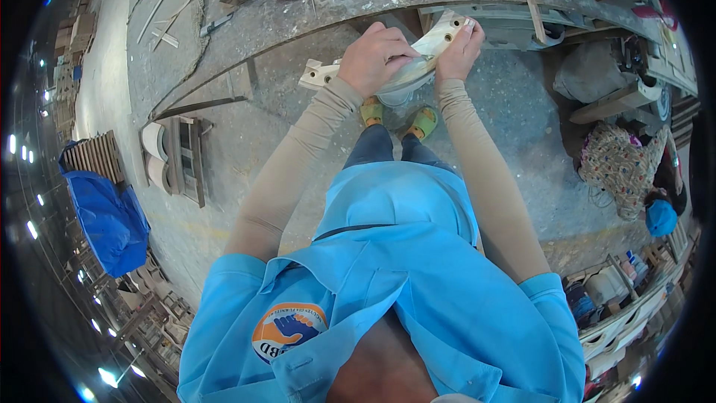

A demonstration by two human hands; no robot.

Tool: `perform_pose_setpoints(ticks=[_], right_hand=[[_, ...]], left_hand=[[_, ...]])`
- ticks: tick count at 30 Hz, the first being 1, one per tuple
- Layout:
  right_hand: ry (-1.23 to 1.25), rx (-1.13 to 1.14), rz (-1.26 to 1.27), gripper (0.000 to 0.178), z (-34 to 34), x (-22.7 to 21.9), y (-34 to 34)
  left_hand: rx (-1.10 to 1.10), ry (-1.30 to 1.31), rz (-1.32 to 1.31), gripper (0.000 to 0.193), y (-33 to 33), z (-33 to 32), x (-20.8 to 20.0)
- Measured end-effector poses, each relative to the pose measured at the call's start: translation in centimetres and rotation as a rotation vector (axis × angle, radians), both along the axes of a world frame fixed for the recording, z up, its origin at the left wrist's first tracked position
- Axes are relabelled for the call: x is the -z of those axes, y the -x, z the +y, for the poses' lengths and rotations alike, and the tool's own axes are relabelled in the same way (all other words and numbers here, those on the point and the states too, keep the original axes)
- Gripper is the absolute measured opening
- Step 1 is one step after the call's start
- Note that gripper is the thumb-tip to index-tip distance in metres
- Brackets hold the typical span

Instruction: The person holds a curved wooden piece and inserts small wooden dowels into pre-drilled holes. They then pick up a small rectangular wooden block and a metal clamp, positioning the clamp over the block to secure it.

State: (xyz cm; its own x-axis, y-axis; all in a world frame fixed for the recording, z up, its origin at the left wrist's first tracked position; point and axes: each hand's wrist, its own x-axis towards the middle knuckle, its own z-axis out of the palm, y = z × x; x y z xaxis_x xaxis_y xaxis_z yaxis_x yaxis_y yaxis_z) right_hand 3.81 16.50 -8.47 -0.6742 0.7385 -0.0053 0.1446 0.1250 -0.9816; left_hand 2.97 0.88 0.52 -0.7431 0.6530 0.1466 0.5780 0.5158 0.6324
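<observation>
one pale curved piece (432, 44), right hand (460, 54) gripping it, left hand (373, 58) curled, hold unclear, two sandals (424, 124)

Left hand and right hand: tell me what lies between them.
In the head view, part of the pale curved piece spans the stretch between the left hand and the right hand.
</observation>
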Motion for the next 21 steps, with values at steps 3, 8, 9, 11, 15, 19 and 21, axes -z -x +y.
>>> perform_pose_setpoints(ticks=[3, 8, 9, 11, 15, 19, 21], right_hand=[[0.003, 0.014, 0.013, 0.035, 0.0, 0.6, 0.1], [0.007, 0.028, 0.015, 0.033, -0.1, 0.6, 0.1], [0.007, 0.038, 0.012, 0.033, -0.1, 0.6, 0.1], [0.007, 0.057, 0.006, 0.033, -0.3, 0.6, 0.2], [0.072, 0.054, 0.079, 0.034, 0.2, 1.8, 0.2], [0.095, 0.081, 0.074, 0.036, 0.4, 2.1, -0.1], [0.114, 0.067, 0.076, 0.036, 0.5, 2.1, -0.3]], left_hand=[[0.099, 0.013, 0.009, 0.020, 0.4, -0.5, -0.5], [0.213, 0.056, -0.020, 0.015, 1.2, -1.9, -0.9], [0.233, 0.044, -0.024, 0.015, 1.3, -2.3, -0.9], [0.275, 0.021, -0.030, 0.015, 1.5, -3.2, -0.8], [0.378, 0.044, -0.072, 0.022, 2.0, -5.1, -1.1], [0.442, 0.041, -0.106, 0.021, 2.1, -6.9, -1.1], [0.481, 0.054, -0.117, 0.021, 2.3, -7.9, -1.2]])
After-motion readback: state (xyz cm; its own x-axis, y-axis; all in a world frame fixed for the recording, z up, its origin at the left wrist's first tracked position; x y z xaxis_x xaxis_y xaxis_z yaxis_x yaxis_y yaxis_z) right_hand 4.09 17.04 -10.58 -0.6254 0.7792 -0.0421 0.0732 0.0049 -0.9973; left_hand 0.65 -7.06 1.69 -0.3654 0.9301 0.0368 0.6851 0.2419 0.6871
